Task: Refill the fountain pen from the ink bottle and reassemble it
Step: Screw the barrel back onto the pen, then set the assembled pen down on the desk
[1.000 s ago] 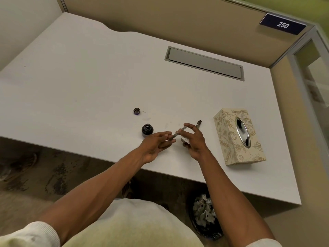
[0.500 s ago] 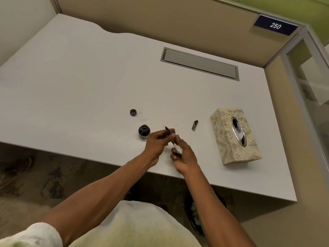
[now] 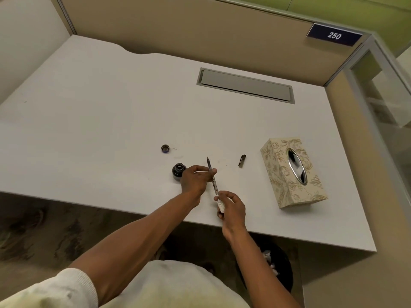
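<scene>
While the ink bottle [image 3: 178,170] stands open on the desk [image 3: 111,121], just beside the left hand [image 3: 195,177], its lid [image 3: 165,148] lies apart from it, farther back. The pen is in pieces. The left hand pinches the front section of the pen [image 3: 211,175] between thumb and fingers, nib pointing away from the person and its thin inner tube trailing back toward the right hand [image 3: 231,206]. The right hand curls around the pale patterned barrel [image 3: 220,205], whose open end meets the rear end of the tube. The dark pen cap [image 3: 242,160] lies on the desk by itself, between the hands and the tissue box [image 3: 291,172].

Whether the tube already holds ink cannot be told; it is too small in view. Since the nib is out of the bottle and the barrel is lined up with the tube, the filling looks to be over and reassembly begun. Left to do, by this reading: seat and tighten the barrel, fit the cap, and probably close the bottle.
</scene>
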